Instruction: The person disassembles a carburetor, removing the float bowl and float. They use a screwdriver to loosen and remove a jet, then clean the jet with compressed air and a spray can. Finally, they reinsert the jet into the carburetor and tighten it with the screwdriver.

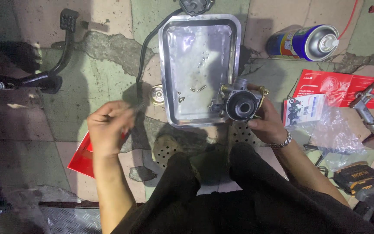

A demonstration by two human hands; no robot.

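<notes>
Right hand fingers clamped on a grey carburetor body with brass fittings, held over the near right corner of the metal tray on the floor. Left hand is blurred; fingers pinched together around something small and dark, cannot tell what. Loose small screws lie in the tray. Risks: one-handed hold near the tray edge could slip, dropping the carburetor onto tile or scattering the screws. Spray can lies on its side, well apart, and could roll if bumped.
</notes>
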